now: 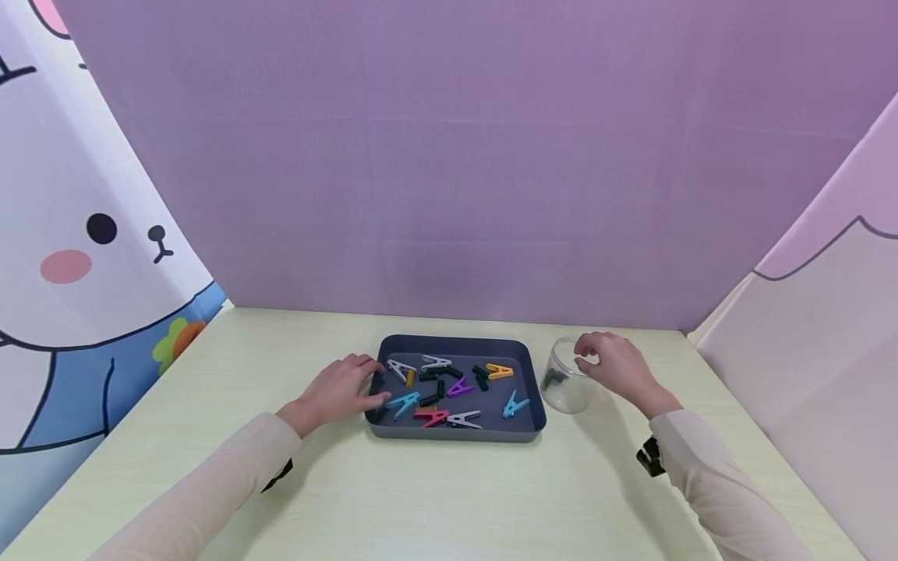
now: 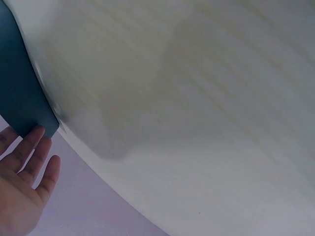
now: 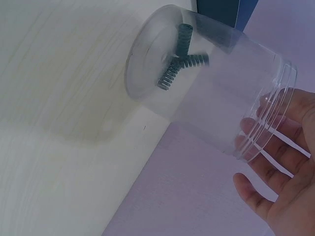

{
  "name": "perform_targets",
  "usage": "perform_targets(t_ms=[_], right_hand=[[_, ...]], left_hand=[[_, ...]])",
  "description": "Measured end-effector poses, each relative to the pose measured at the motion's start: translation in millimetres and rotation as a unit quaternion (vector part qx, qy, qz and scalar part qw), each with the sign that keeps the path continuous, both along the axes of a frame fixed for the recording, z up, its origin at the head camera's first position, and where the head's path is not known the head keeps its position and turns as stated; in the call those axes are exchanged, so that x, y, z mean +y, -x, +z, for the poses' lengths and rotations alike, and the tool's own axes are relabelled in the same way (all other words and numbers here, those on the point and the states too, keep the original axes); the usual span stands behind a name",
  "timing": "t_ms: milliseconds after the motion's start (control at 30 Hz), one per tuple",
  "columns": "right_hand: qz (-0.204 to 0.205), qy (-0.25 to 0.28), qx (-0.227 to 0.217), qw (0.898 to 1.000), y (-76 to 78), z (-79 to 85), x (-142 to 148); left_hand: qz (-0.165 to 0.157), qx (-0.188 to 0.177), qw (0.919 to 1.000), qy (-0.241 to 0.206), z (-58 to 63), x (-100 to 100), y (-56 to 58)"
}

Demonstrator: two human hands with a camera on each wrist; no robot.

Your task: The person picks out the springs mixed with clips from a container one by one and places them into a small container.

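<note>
Plainly, the right hand (image 1: 617,366) has its fingers loosely bent at the mouth of the clear, cylindrical, thread-necked jar (image 3: 211,105); I find nothing pinched between them, and cannot tell whether the fingertips bear on the rim. The left hand (image 1: 341,387) is unclenched, fingers spread against the left edge of the shallow, dark grey rectangular tray (image 1: 456,434), touching rather than grasping. Three dark green coil springs (image 3: 185,39) lie together at the jar's base; loose dark green springs (image 1: 429,400) are in the tray among gold-coloured coil springs (image 1: 410,379) and multicoloured V-shaped clips (image 1: 461,387).

I judge the springs light, springy when squeezed and apt to roll; thumb and forefinger across mid-coil should hold best. The jar looks to be thin, rigid plastic, light, slippery and easily tipped; its ribbed neck offers the surest hold.

As to pose, the right forearm angles inward, its hand arched above the jar; the left forearm slants inward, hand beside the tray. Jar and tray stand apart on the pale wood-look table (image 1: 435,499)
</note>
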State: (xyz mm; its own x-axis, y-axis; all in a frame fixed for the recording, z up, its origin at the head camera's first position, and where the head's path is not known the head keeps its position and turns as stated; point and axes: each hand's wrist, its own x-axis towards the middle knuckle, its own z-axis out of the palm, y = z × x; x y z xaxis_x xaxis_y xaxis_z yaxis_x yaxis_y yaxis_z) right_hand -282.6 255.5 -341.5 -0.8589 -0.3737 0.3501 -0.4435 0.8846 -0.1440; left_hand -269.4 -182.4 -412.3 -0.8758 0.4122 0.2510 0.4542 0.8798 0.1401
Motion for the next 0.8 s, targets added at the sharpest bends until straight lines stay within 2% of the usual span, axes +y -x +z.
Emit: perform_targets(t_ms=[433,800], right_hand=[[0.004,0.005,0.003,1.0,0.4,3.7,-4],[0.03,0.009,0.035,0.999,-4.2,13.3,-28]], left_hand=[[0.0,-0.001,1.0,-0.003,0.9,1,-2.1],[0.001,-0.003,1.0,0.001,1.7,1,-2.2]])
